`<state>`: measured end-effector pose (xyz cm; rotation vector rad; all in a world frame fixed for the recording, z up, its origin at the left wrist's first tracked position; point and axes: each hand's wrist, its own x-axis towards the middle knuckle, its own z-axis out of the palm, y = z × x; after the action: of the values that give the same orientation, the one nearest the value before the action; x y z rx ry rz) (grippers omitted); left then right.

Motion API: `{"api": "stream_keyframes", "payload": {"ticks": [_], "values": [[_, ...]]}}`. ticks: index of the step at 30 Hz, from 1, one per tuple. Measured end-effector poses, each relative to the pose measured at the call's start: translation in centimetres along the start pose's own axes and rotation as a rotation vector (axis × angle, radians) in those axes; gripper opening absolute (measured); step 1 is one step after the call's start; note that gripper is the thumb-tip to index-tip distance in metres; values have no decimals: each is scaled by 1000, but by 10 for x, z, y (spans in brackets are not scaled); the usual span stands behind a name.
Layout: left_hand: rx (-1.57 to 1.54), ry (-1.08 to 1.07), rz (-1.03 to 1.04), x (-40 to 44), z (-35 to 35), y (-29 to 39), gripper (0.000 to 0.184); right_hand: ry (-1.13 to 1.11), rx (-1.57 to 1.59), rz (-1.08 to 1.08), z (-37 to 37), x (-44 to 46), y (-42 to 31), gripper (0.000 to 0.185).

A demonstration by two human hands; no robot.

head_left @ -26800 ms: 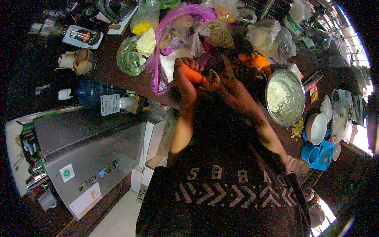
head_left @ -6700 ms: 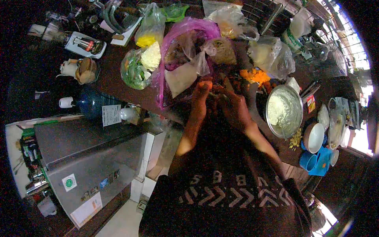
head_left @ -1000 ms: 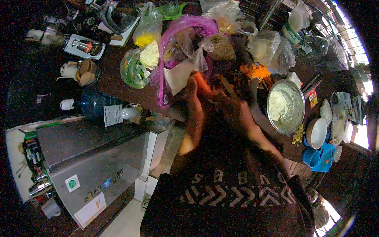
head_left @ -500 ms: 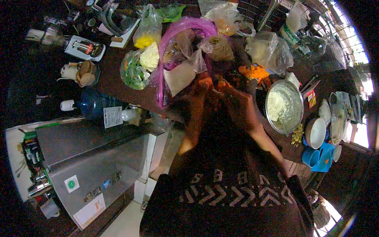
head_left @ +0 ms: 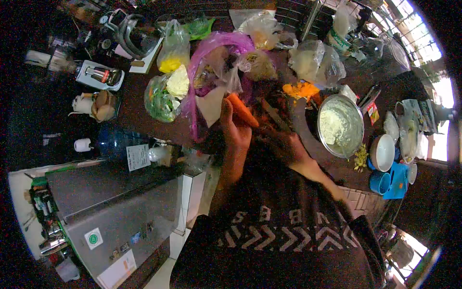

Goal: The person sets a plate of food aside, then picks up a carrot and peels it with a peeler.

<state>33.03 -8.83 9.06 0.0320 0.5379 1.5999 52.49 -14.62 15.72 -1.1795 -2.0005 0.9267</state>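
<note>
My left hand [head_left: 236,131] is wrapped round an orange carrot [head_left: 242,110], its thumb lying along the side. Close by on the right, my right hand [head_left: 290,146] is closed near the carrot's lower end. A narrow, dim shape extends up from those fingers, too dark to name. Just beyond the carrot lie a pink plastic bag [head_left: 191,98] and clear bags, one with brownish contents [head_left: 258,65]. Orange chopped pieces [head_left: 301,90] form a heap to the right of my hands.
A metal bowl of white flour-like powder [head_left: 338,126] stands at right, with a white bowl [head_left: 384,152] and blue cup [head_left: 379,182] beyond. Bagged greens [head_left: 161,102] and a pale cauliflower-like piece [head_left: 178,82] sit left. A grey fridge [head_left: 120,202] stands lower left.
My hands have moved apart, and the carrot now shows plainly in my left hand. My right hand has turned and lowered slightly. The whole view has shifted a little.
</note>
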Motion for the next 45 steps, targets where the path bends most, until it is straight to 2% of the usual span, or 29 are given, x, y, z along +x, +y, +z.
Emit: {"api": "stream_keyframes", "payload": {"ticks": [3,6,7,9,10,12,13,14,16,18,20,24,25,26,28,30,34,38,42,45], "values": [[67,-98,36,2,-2,3,47,52,356,170,-3,3,-5,34],[363,-227,6,5,-6,6,50,173,716,362,-3,10,-5,33],[684,-216,138,7,-8,2,51,180,685,360,-4,13,-5,33],[1005,-208,273,14,-16,-10,51,177,601,349,-5,17,-7,33],[880,-276,278,17,-19,-16,50,170,541,340,-5,17,-8,33],[759,-340,275,15,-25,-18,50,211,740,429,7,11,11,32],[711,-302,152,7,-18,-15,49,228,809,459,4,15,0,31],[688,-287,88,1,-10,-12,48,203,538,336,-6,14,-13,32],[712,-267,21,-6,-3,-10,48,179,272,219,-16,15,-24,33],[764,-260,10,-18,4,-4,48,182,233,182,-19,11,-21,37],[1003,-213,77,-32,13,4,50,190,248,161,-18,6,-15,36],[1189,-238,222,-51,14,10,50,147,230,98,-14,0,10,35],[1076,-205,198,-54,12,9,50,127,219,85,-18,1,7,34],[961,-174,177,-59,11,6,49,51,342,212,-22,0,1,34],[918,-107,191,-71,14,0,48,-107,341,266,-26,2,15,37],[879,-47,214,-81,21,-2,47,-92,341,166,-21,1,26,37],[753,138,72,-111,36,7,47,-131,395,128,-28,1,7,45],[717,158,40,-123,48,-5,46,-148,388,117,-33,-11,14,58],[669,167,113,-134,55,-20,45,-211,427,98,-45,-14,10,64],[680,191,154,-146,55,-23,46,-265,499,196,-41,-21,9,66]]}}
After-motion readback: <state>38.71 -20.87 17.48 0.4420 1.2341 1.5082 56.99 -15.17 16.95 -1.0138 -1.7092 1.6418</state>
